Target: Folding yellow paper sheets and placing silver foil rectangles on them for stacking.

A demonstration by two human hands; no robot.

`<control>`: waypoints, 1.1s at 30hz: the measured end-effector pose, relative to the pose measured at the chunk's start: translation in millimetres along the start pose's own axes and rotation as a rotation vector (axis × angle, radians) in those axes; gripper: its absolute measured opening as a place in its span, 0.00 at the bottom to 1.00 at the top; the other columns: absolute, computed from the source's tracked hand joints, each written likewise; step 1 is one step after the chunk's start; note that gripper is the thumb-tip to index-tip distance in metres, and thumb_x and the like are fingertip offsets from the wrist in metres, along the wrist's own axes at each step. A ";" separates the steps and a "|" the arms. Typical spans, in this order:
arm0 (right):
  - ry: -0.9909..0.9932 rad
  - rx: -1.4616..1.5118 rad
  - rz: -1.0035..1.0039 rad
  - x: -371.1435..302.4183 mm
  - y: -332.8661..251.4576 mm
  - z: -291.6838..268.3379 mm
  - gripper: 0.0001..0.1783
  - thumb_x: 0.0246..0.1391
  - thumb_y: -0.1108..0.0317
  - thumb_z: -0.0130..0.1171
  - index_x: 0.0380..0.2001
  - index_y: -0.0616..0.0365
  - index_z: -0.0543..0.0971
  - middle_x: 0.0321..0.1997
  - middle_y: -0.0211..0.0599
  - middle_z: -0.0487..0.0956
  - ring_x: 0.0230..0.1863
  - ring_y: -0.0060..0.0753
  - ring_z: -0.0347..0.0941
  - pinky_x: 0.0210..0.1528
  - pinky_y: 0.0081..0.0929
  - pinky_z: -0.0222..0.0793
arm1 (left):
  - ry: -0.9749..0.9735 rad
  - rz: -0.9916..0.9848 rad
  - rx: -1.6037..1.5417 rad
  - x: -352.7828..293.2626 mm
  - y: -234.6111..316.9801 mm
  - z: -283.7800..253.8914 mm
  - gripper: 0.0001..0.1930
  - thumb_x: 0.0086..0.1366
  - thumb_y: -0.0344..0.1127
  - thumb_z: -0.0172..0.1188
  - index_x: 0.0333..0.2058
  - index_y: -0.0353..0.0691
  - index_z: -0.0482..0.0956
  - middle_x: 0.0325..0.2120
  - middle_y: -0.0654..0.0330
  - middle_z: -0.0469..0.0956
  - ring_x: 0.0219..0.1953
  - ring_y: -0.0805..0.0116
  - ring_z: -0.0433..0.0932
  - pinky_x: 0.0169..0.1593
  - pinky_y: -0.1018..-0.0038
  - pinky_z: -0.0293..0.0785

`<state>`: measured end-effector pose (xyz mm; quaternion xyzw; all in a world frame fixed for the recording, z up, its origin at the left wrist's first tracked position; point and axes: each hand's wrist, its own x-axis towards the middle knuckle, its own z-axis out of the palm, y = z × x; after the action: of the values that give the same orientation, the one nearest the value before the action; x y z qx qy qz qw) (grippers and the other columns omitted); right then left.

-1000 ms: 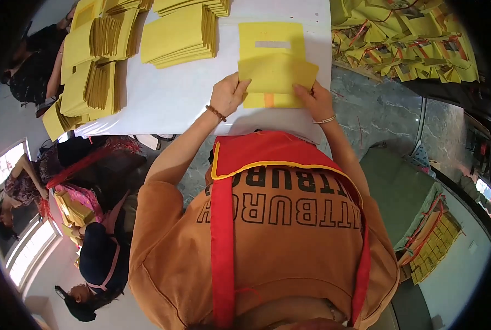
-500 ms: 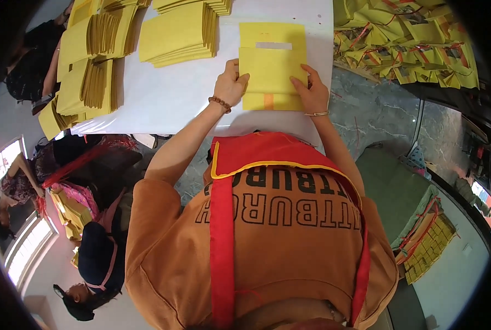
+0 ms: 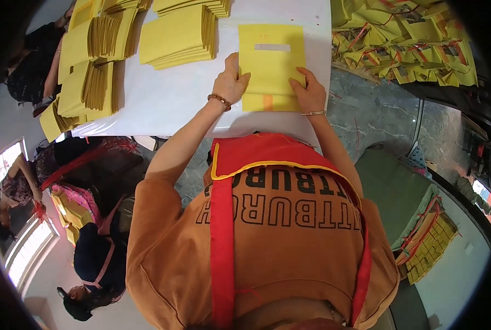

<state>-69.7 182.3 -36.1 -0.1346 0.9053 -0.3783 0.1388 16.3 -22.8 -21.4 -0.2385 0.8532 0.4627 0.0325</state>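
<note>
A stack of yellow paper sheets [image 3: 271, 69] lies on the white-covered table [image 3: 196, 88] in front of me, with a pale grey strip near its far end and an orange patch near its near end. My left hand [image 3: 230, 85] holds its left edge, thumb on the paper and index finger pointing away from me. At the right edge my right hand [image 3: 310, 92] grips it, thumb on top and fingers bent around the side. The undersides of both hands are hidden.
Folded yellow paper bundles [image 3: 174, 41] stand farther left, beside more bundles [image 3: 86, 88] along the table's left edge. Tied yellow packets [image 3: 405, 44] are piled beyond the right edge. Other people [image 3: 94, 253] sit at the left. A green-covered surface [image 3: 388, 192] is at my right.
The raised cross edge of the top sheet below the grey strip now looks flatter. My left fingers have straightened a little, and my right hand has shifted slightly left.
</note>
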 end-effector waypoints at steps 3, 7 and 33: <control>0.029 0.001 -0.007 -0.7 4.8 3.5 0.22 0.45 0.56 0.59 0.45 0.50 0.74 0.23 0.42 0.76 0.27 0.43 0.74 0.30 0.35 0.67 | 0.003 -0.045 0.095 -12.0 14.8 0.1 0.31 0.57 0.40 0.54 0.56 0.41 0.54 0.39 0.43 0.74 0.38 0.45 0.74 0.40 0.57 0.69; 0.023 0.029 0.008 -1.0 4.9 4.4 0.22 0.45 0.56 0.58 0.44 0.49 0.74 0.25 0.44 0.77 0.28 0.45 0.74 0.32 0.37 0.67 | 0.223 0.508 0.550 -10.7 25.9 28.0 0.24 0.58 0.45 0.53 0.52 0.44 0.64 0.53 0.51 0.63 0.54 0.51 0.61 0.51 0.55 0.59; 0.086 -0.612 -0.432 -4.8 9.3 32.6 0.29 0.56 0.51 0.44 0.59 0.50 0.60 0.65 0.30 0.55 0.66 0.37 0.48 0.59 0.67 0.35 | -0.012 0.760 0.477 7.1 4.4 29.1 0.32 0.59 0.56 0.49 0.58 0.48 0.58 0.59 0.54 0.56 0.62 0.55 0.51 0.61 0.53 0.45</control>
<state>-55.0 169.2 -64.1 -0.3415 0.9322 -0.1163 -0.0290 3.3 0.0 -36.6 0.1086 0.9629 0.2333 -0.0806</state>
